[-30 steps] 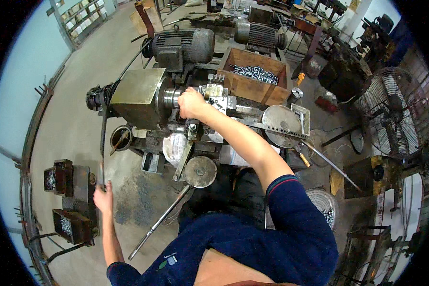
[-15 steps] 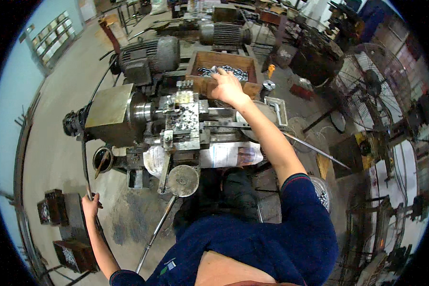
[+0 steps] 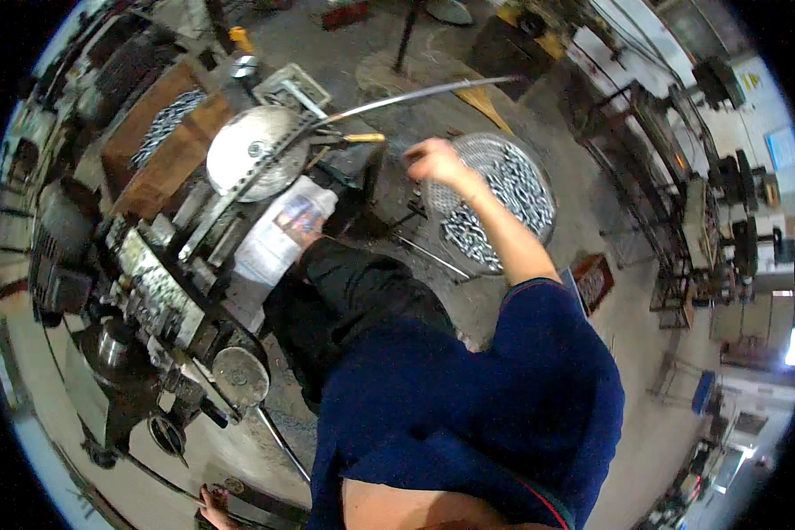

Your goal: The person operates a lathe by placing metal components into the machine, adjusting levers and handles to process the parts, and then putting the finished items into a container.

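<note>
At the lower left edge, partly cut off by the picture, my left hand (image 3: 214,510) is closed around a long dark lever rod (image 3: 163,481) that reaches down from the machine (image 3: 150,278). My right arm stretches forward, and my right hand (image 3: 439,164) hovers by the near-left rim of a round perforated metal basket (image 3: 435,205). Its fingers look curled but are smeared by motion, so whether they hold anything is unclear. Many small shiny metal parts (image 3: 503,208) lie heaped in the basket.
A wooden box (image 3: 185,132) of similar metal parts stands by the machine at the upper left. A round metal plate (image 3: 230,163) and a long rod (image 3: 415,91) jut out nearby. A small box (image 3: 592,281) sits on the floor past the basket.
My view has turned to the right. My right hand has left the wooden box and swung over to the round basket. My left hand stays on the lever rod.
</note>
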Motion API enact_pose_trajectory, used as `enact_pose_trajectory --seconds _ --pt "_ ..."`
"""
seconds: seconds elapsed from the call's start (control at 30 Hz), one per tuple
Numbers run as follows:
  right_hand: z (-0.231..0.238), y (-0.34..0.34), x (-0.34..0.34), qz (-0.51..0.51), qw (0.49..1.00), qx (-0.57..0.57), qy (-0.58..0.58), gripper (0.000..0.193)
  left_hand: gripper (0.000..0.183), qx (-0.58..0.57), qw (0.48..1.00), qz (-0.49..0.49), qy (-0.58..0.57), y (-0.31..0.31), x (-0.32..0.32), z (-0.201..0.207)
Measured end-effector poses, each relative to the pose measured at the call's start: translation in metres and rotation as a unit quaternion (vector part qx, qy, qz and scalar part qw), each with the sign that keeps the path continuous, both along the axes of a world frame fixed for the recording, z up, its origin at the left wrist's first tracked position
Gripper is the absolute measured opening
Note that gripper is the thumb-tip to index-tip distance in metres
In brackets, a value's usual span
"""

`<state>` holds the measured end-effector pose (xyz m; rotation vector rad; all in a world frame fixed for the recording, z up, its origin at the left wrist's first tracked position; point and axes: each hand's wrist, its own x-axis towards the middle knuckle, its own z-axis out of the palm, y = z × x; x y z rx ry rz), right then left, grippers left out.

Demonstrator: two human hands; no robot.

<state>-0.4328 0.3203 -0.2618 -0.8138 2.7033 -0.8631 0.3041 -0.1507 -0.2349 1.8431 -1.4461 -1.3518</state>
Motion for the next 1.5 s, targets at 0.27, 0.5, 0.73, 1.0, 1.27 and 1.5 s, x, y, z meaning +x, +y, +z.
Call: enact_pose_trajectory --seconds 0.27,0.5,0.73,1.0,1.27,1.5 --pt "-0.089 0.166 -0.023 -0.273 0.904 0.325 -0.057 0.044 0.027 0.013 0.998 0.008 -0.054 0.002 -0.001 -0.002" --pt "-0.109 0.138 -0.036 -0.209 0.894 0.392 -0.055 0.037 0.029 -0.071 0.995 0.026 -0.071 0.012 -0.003 0.008" --pt "-0.131 0.138 -0.043 -0.099 0.913 0.397 0.000 0.030 0.034 -0.129 0.991 -0.041 0.010 0.016 0.007 0.001" --pt "-0.057 0.051 -0.005 -0.028 0.999 -0.028 0.002 0.025 0.037 -0.306 0.767 -0.178 -0.534 0.052 -0.054 0.062" --pt "0.107 -0.225 0.177 0.527 0.769 -0.356 -0.067 0.038 0.031 -0.165 0.897 -0.333 0.240 0.107 -0.291 0.139" --pt "0.162 -0.259 0.244 0.542 0.736 -0.406 -0.008 0.039 0.037 0.042 0.817 -0.302 0.489 0.132 -0.330 0.116"
